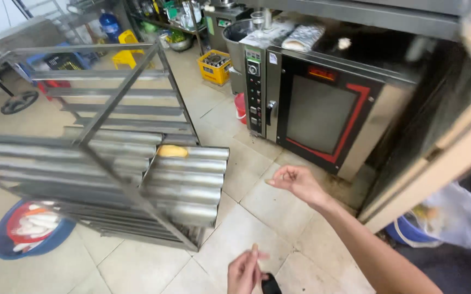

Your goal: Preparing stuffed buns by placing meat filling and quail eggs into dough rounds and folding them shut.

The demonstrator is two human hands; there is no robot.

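Observation:
My right hand (295,181) is stretched out over the tiled floor, palm up, fingers loosely curled and holding nothing. It hovers between the metal tray rack (132,163) and the steel oven (322,103) with its dark glass door. My left hand (244,271) is low at the bottom edge, fingers drawn together; whether it holds anything small is unclear. A wavy metal baking tray (189,185) sticks out of the rack toward me, with one pale bread roll (172,151) lying in its top groove.
A blue basin (31,228) with red and white items sits on the floor at the left. A yellow crate (214,66), a red bucket (240,107) and a blue bucket (407,231) with a plastic bag (458,215) stand around the oven. A counter edge runs at the right.

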